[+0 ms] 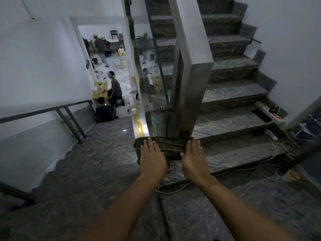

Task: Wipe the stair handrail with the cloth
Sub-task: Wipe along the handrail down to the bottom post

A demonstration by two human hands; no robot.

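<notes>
1. The cloth (169, 148), dark olive with faint stripes, is draped across the near end of the handrail (140, 122), just below the centre of the view, with one edge hanging down at about 7 o'clock from its middle.
2. The left hand (152, 158) lies flat, palm down, on the left part of the cloth, fingers straight, close together and pointing toward 12 o'clock; it presses rather than grips.
3. The right hand (192, 158) lies the same way on the right part of the cloth, fingers extended and near one another, thumb spread toward 9 o'clock; it is not closed around anything.
4. The two hands are apart, with a band of bunched cloth between them.
5. The handrail is a shiny metal bar that runs from the cloth toward 12 o'clock, topping a glass panel (154, 94).
6. A tall metal post (187, 94) rises just beyond the cloth, at 12 o'clock from the right hand.
7. Marbled grey steps (231, 94) climb toward 1 o'clock; another flight descends toward 9 o'clock.
8. A white power strip (270, 114) with a red light lies on a step at 3 o'clock from the post, and white cables (272, 148) trail below it.
9. A lower room with several people (111, 91) shows at 11 o'clock.
</notes>
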